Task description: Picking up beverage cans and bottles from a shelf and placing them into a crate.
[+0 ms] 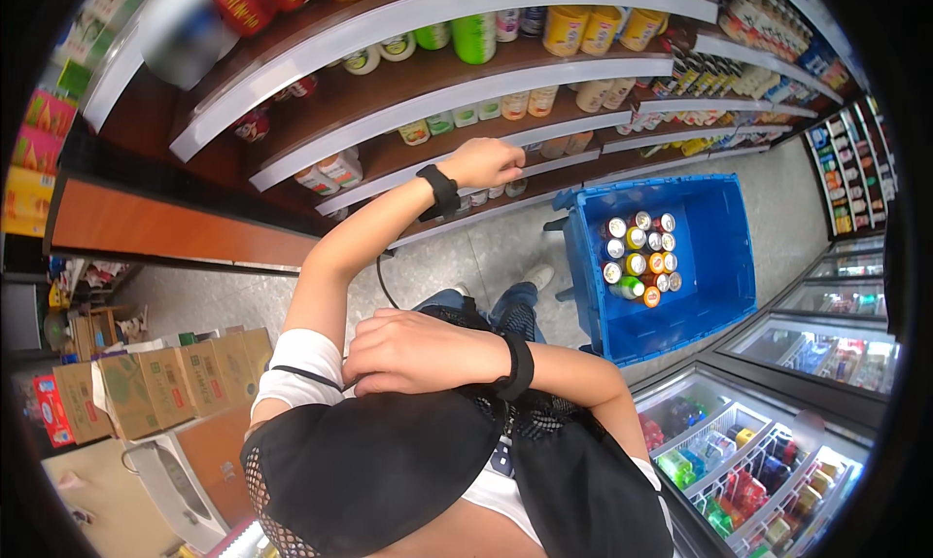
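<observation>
My left arm stretches forward toward the shelves, bent at the elbow. My left hand (486,163) is closed in a loose fist in front of the lower shelves, and nothing shows in it. A black wristband (439,191) sits on that wrist. Across my chest, my right hand (420,352) reaches to my upper left arm, its fingers closed at the white sleeve (303,364) with a thin black strap over it. Its fingertips are partly hidden. Another black band (517,366) circles the right wrist.
A blue crate (666,336) with several cans (636,263) inside stands to the right. Stocked shelves (466,80) run across the far side. Cardboard boxes (185,378) stand at the left. Glass-topped chillers (768,461) with drinks line the near right. Grey floor (486,245) lies between.
</observation>
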{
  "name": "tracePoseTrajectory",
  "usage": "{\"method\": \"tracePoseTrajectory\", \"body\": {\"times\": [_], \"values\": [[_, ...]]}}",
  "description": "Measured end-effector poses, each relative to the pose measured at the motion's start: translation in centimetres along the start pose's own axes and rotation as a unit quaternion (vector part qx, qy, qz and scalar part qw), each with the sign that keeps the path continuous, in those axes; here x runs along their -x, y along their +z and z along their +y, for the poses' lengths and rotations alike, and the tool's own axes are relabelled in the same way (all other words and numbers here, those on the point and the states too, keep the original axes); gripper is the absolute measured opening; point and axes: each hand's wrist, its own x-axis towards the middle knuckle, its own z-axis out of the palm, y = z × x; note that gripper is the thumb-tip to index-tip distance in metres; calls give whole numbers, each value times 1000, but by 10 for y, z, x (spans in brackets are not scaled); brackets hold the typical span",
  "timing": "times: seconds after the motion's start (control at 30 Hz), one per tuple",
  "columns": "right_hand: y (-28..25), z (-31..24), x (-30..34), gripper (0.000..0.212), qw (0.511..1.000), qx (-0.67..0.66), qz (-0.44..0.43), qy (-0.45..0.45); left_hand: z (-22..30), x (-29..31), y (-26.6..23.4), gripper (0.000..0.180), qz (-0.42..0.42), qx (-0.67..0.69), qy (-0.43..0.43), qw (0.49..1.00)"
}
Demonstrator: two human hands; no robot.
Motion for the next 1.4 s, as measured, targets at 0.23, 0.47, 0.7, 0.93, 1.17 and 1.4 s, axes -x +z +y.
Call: {"method": "tracePoseTrajectory", "body": {"times": [0.23, 0.47, 0.7, 0.93, 1.17, 1.4], "values": [[32, 2, -15, 10, 995, -52, -15, -85, -7, 29, -28, 18, 98, 16, -56, 993], [33, 6, -20, 9, 994, -52, 15, -96, -35, 41, -67, 13, 405, -32, -131, 904], [12, 6, -8, 8, 995, 72, 43, -60, -96, 17, -113, 38, 583, -220, -171, 763], [-9, 0, 7, 11, 975, 147, 164, -32, -154, 11, -124, 43, 455, -149, -263, 837], [-38, 7, 38, 11, 962, 178, 204, 43, -91, 39, -114, 60, 499, -55, -205, 840], [-74, 22, 55, 26, 897, 214, 368, 116, 8, 90, -82, 77, 474, -155, -29, 866]]}}
